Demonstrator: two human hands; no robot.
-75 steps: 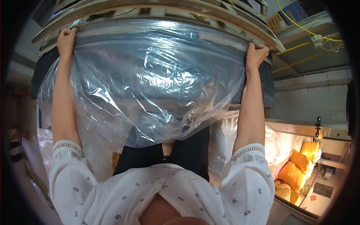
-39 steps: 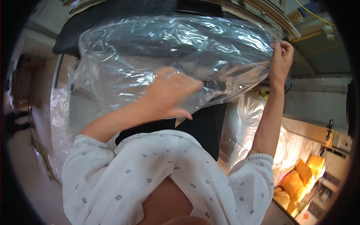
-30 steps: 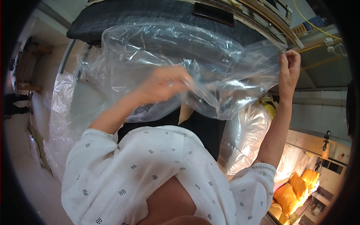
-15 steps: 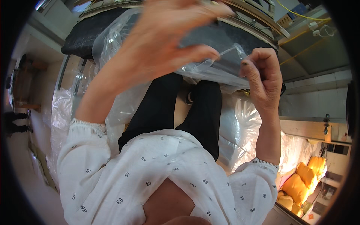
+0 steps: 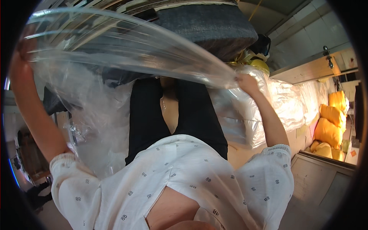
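Note:
A long clear plastic sheet (image 5: 126,50) stretches in the air above my knees, slanting from upper left down to the right. At its raised end, by the picture's rim, my left hand (image 5: 26,53) grips the film; that hand is dim and blurred. My right hand (image 5: 247,84) is closed on the opposite end, beyond my right knee. More loose, crumpled clear plastic (image 5: 92,111) hangs down along the left of my legs. Behind the sheet stands a bench covered in dark cloth (image 5: 207,27), partly seen through the film.
Plastic-wrapped bundles (image 5: 283,99) lie to the right, with yellow bags (image 5: 331,122) farther off. A wooden board (image 5: 306,69) with a metal fitting juts in nearby. A yellow rounded thing (image 5: 260,66) sits by the bench's right end. A dark flat object (image 5: 147,15) rests on the bench.
My hands have moved far apart, the left out to the far left. The film between them is now pulled out long and lifted. The view has turned toward the right.

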